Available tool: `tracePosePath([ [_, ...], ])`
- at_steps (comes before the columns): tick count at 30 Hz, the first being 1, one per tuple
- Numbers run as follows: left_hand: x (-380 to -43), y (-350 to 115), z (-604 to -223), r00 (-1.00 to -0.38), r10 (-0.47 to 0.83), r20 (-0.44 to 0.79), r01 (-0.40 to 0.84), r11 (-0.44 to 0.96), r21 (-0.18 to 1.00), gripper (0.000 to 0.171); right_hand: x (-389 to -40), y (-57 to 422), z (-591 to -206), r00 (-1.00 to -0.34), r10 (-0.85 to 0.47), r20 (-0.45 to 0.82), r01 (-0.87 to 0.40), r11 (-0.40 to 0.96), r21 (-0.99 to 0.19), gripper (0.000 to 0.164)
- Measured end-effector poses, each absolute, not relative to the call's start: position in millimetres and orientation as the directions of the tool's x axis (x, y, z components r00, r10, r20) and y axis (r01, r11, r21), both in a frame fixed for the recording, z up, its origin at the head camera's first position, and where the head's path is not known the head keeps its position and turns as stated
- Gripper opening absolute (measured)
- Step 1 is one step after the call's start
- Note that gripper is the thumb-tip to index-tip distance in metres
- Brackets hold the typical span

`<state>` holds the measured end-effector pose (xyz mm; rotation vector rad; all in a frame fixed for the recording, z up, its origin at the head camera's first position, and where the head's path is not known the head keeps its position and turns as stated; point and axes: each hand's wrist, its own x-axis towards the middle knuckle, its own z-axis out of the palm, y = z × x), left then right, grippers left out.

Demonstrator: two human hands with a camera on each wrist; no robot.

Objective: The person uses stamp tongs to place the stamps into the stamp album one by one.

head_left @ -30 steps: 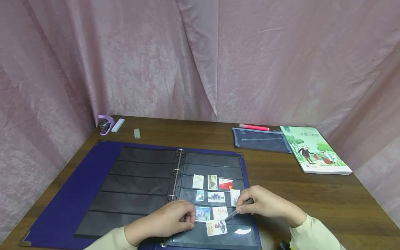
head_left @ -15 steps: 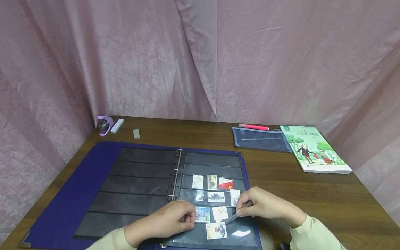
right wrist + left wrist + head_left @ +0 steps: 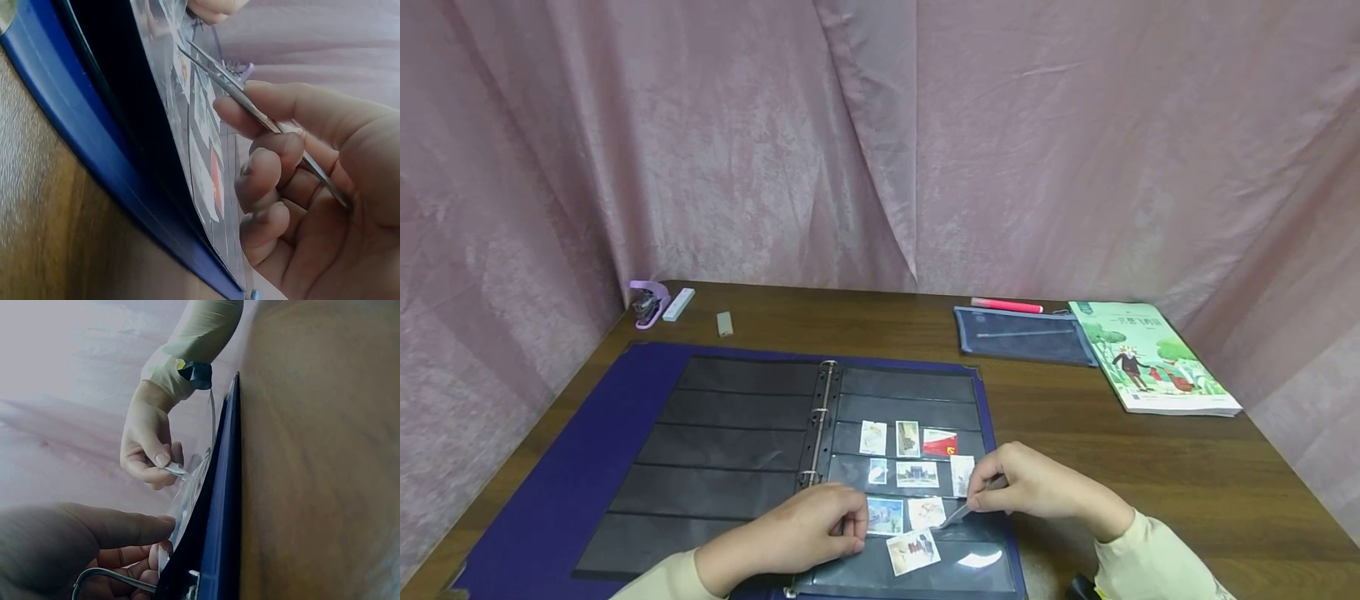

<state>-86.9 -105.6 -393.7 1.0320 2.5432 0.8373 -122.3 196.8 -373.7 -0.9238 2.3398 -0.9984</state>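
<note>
My right hand [image 3: 1022,483] pinches metal tweezers [image 3: 240,97] between thumb and fingers. In the right wrist view the tweezer tips look slightly apart. Seen from the head, they reach the upper right corner of a loose-looking stamp [image 3: 913,552] with a reddish picture, lying tilted over the lowest pocket strip. My left hand [image 3: 812,525] rests at the inner side of the album's right page, its fingers curled. In the left wrist view, its thumb and fingers pinch the edge of the clear pocket film [image 3: 164,553]. Beside it sits a blue stamp [image 3: 885,516], with a pale stamp [image 3: 927,512] to its right.
The blue stamp album [image 3: 576,450] lies open, with black pocket pages and metal rings [image 3: 820,408]. Several more stamps sit in the middle rows. Behind are a purple stapler [image 3: 650,303], a small pale block [image 3: 724,323], a mesh pouch [image 3: 1026,336], a red marker [image 3: 1007,305] and a green book [image 3: 1152,358].
The reddish stamp first slid slightly toward the near edge, then shifted left and turned at a tilt. The tweezers moved slightly with it. My left hand stays almost in place.
</note>
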Motion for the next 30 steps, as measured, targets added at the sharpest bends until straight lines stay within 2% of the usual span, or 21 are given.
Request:
tracePosePath([
  [18, -88, -105, -393, -0.714, 0.699, -0.04, 0.541, 0.588, 0.601, 0.017, -122, 198, -372, -0.624, -0.773, -0.114, -0.447, 0.474, -0.759, 0.01],
  [24, -87, -105, -393, -0.718, 0.695, -0.034, 0.541, 0.588, 0.601, 0.018, -122, 206, -371, -0.654, -0.746, -0.126, -0.404, 0.485, -0.776, 0.009],
  [30, -87, -106, -394, -0.71, 0.704, -0.026, 0.546, 0.573, 0.611, 0.017, -120, 217, -372, -0.676, -0.731, -0.09, -0.356, 0.431, -0.829, 0.011],
])
